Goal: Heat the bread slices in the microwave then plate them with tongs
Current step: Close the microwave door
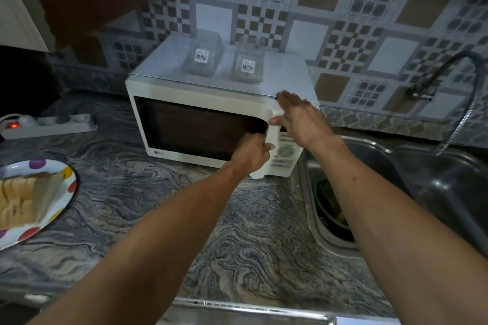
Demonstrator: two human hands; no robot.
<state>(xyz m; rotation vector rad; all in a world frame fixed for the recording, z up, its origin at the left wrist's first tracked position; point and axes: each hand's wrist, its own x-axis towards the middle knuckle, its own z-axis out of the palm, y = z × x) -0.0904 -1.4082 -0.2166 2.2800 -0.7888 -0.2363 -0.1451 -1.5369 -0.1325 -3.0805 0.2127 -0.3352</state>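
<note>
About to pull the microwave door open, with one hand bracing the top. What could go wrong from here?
1. The microwave sits at the counter's end beside the sink. A hard tug by the left hand on the door handle might drag it, though the right hand, flat on the top corner, should steady it.
2. Two clear containers resting on top could slide if the oven jolts.
3. The bread slices lie on the plate far to the left, a long carry.

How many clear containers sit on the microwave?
2: left container and right container, side by side on the microwave top. None looks hidden.
</note>
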